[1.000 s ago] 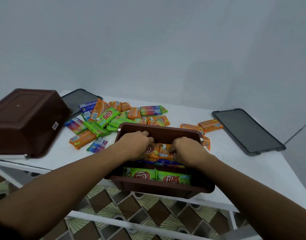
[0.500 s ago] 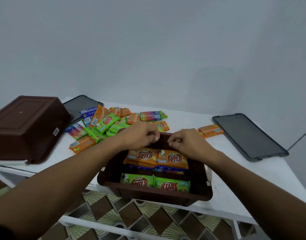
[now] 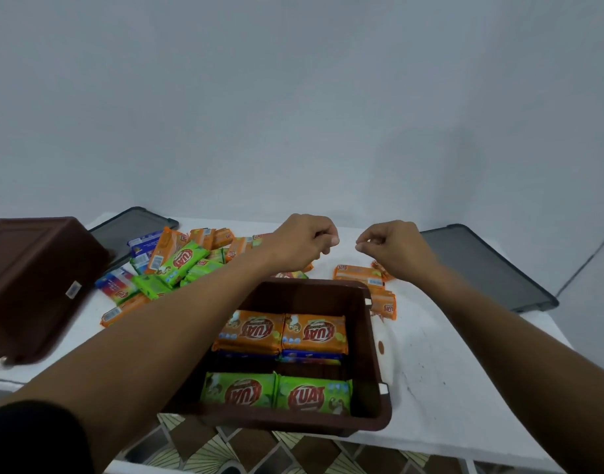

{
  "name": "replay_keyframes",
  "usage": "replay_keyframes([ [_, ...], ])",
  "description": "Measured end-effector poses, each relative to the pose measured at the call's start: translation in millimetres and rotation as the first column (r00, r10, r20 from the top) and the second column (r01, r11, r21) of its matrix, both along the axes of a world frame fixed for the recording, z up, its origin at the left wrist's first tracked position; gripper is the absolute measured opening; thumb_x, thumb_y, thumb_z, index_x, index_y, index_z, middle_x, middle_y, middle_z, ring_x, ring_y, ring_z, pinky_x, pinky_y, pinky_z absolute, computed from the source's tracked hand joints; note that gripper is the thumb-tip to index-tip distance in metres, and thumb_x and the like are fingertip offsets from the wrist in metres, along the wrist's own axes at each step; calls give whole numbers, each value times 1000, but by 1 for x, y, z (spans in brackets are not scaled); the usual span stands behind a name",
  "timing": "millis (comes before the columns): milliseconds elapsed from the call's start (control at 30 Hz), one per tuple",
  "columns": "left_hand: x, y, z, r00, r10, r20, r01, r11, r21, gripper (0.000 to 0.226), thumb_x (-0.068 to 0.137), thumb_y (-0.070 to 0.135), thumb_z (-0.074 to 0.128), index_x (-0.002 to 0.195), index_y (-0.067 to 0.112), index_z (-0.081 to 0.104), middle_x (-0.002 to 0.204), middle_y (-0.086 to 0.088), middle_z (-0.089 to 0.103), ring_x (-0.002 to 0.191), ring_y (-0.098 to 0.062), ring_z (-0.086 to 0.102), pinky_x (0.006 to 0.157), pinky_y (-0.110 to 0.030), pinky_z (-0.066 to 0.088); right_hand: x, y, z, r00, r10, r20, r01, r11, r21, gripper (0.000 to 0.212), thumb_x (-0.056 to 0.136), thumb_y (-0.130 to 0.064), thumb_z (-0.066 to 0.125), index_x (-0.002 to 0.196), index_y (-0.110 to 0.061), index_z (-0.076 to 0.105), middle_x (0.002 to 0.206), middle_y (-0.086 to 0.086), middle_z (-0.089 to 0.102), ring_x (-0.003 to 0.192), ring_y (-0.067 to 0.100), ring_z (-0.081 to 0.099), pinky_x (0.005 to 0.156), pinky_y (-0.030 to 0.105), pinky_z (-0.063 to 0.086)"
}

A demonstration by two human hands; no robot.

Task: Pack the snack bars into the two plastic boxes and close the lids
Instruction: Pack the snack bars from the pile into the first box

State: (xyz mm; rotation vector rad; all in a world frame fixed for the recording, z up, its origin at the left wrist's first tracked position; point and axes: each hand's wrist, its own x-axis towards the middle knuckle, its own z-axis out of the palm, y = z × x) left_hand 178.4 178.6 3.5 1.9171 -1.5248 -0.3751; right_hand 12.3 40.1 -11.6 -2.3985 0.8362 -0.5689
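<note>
both arms reach past the open box (image 3: 371, 340), left hand (image 3: 300, 241) and right hand (image 3: 393, 250) clenched and empty, near each other above loose bars (image 3: 359, 276) on the table (image 3: 437, 378).

Open box (image 3: 369, 340) is presenting smooth brown moulded plastic with a dull sheen. The upturned box (image 3: 37, 278) is showing the same. Snack bar wrappers (image 3: 314, 331) are reflecting light as glossy printed film. Left lid (image 3: 133, 227) and right lid (image 3: 481, 265) are appearing as matt dark-grey plastic. The white table top (image 3: 440, 371) is looking matt, speckled and scuffed.
</note>
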Motion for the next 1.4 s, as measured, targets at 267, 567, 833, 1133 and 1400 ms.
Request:
replay_keyframes([
  [267,42,-48,-4,991,130,15,-130,991,42,17,101,10,55,101,12,72,92,-1,73,80,-19,71,71,-30,57,6,-47,-27,997,8,-83,-3,998,70,15,97,-21,65,102,-16,78,104,1,74,74,7,64,60,16,45],
  [567,97,-55,-13,950,301,79,-307,947,89,5,89,9,75,93,10,76,84,6,68,81,-7,62,64,-13,42,80,-60,-37,990,131,-54,-122,981,154,13,91,-16,72,101,-13,80,101,7,75,73,9,61,69,21,46],
  [833,150,-72,-56,915,125,383,-305,836,455,28,84,28,77,111,19,71,113,0,63,101,-18,57,78,-32,47,154,-70,-59,931,260,-257,-253,965,63,30,95,-21,66,125,-20,70,128,6,66,104,22,64,84,29,50],
  [1133,174,-87,-83,914,55,402,-278,806,522,61,77,33,85,130,19,56,123,-6,60,111,-25,58,96,-40,50,208,-77,-73,750,381,-541,-398,913,92,69,91,-13,66,152,-17,37,152,8,44,139,29,43,113,43,38],
  [1400,198,-87,-81,913,32,407,-263,808,528,60,70,41,86,120,18,62,113,-5,63,98,-22,56,84,-34,48,236,-92,-86,662,405,-630,-457,885,90,86,92,-38,67,160,-29,16,158,5,37,143,27,35,118,48,22],
])
